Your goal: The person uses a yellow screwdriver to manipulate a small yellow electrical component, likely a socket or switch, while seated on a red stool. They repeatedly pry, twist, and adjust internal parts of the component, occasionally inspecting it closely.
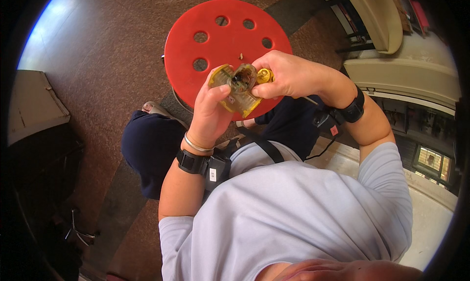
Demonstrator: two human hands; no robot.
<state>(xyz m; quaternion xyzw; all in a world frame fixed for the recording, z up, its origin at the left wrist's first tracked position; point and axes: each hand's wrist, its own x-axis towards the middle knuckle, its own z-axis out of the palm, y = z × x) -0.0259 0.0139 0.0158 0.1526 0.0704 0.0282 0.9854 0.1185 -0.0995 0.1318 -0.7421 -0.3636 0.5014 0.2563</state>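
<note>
- Nearest to the eye is the pale lavender shirt (pixel 293 202) of the person seated here, filling the lower part of the view.
- Beyond it, just over the near part of a red stool (pixel 186 41), a clear plastic housing (pixel 248 103) with yellow edges is held up, its hollow side facing the eye.
- Left hand (pixel 213 102) is closed around the housing's left side, thumb pressed on the front and fingers tucked behind.
- Right hand (pixel 289 75) is curled around a yellow-handled screwdriver (pixel 265 75), with thumb and index tips right at the housing's edge.
- From where I stand, I'd judge the housing light and stiff, rather slick, and liable to crack at thin edges if squeezed hard.
- Best hold, I'd say, is by the outer walls, well away from the wires (pixel 240 79) bunched in the hollow, which look easy to snag or pull loose.
- Hard to make out: what sits deep in that dark hollow, and whether the right fingertips actually press the plastic.
- Hidden: the left fingertips, the housing's back, and the middle of the screwdriver's shaft, which passes behind the right hand.
- Too small to tell: a pale speck (pixel 240 56) on the stool.
</note>
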